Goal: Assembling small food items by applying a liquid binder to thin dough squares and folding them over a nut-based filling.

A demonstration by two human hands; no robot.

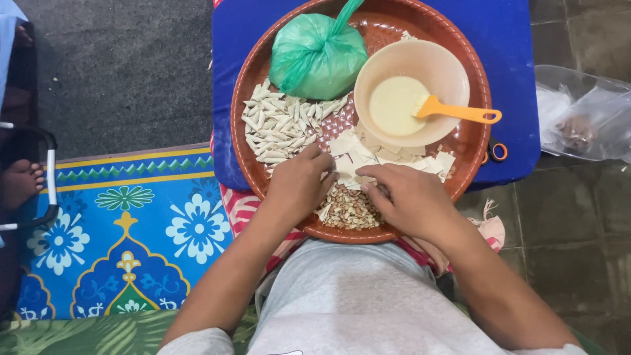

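A round brown woven tray (253,85) on the blue desk (506,39) holds a knotted green plastic bag (315,56), a beige bowl (453,66) of pale creamy paste (392,105) with a yellow brush (457,112) lying in it, a heap of rolled pastry pieces (279,125), flat pastry squares (368,154) and a small pile of peanuts (348,209). Both hands rest at the tray's near edge over the squares and peanuts. The left hand (299,184) has its grip curled together on a pastry square, while the right hand (407,197) has its fingers bent down onto the squares, though whether they clamp anything I cannot tell.
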